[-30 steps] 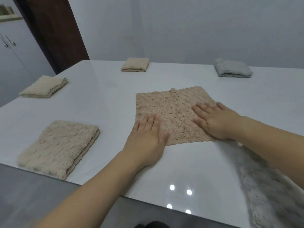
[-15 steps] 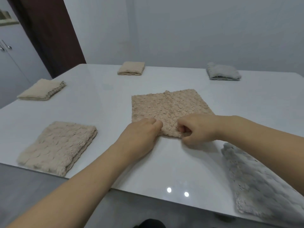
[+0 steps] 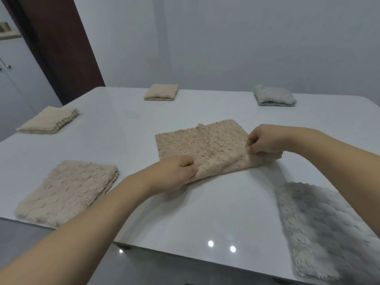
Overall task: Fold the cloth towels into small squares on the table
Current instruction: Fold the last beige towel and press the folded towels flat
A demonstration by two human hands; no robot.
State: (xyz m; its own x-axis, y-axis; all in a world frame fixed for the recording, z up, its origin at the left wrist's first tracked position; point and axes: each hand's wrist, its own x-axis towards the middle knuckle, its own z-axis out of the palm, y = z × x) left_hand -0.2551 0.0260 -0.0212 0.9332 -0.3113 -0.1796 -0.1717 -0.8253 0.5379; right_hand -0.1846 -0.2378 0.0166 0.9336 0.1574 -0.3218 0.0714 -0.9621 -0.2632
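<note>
Both hands — left hand (image 3: 174, 173), right hand (image 3: 265, 141) — pinch the beige towel (image 3: 205, 149) with curled fingers.

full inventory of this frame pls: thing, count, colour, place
towel being folded: 1, beige, table centre, near edge lifted by both hands
folded beige towels: 3, beige; near left, far left, far centre
folded grey towel: 1, grey, far right
unfolded grey towel: 1, grey, near right, partly under the right forearm
table: 1, glossy white
cabinet: 1, pale, far left
door: 1, dark brown, back left
left hand: pinches near left corner
right hand: pinches right corner
</note>
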